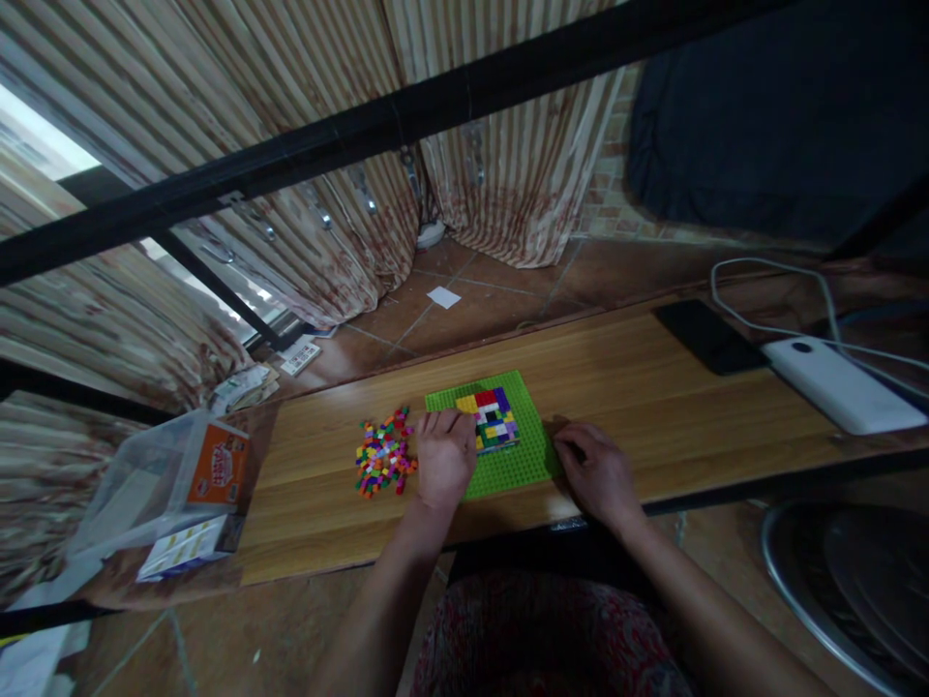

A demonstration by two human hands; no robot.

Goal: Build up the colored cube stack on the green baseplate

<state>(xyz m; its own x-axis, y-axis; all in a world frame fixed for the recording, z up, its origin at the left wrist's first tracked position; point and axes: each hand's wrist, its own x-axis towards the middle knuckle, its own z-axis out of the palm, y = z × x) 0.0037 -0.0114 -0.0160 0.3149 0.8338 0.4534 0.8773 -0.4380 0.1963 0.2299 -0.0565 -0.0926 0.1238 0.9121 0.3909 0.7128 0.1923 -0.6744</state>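
A green baseplate [523, 455] lies on the wooden table [653, 387], with a patch of red, yellow, blue, white and purple bricks [494, 416] built on its upper left part. My left hand [444, 455] rests on the plate's left edge, fingers curled and pressed down beside the built patch. What its fingertips hold is hidden. My right hand [595, 469] lies at the plate's right edge, fingers bent against the table. A pile of several loose coloured bricks [383, 453] sits just left of my left hand.
A clear plastic bag with an orange box [218, 465] and a white box [190, 547] sits at the table's left end. A black phone [707, 335], a white power bank [842, 384] and a white cable [762, 329] lie at the right. Curtains hang behind.
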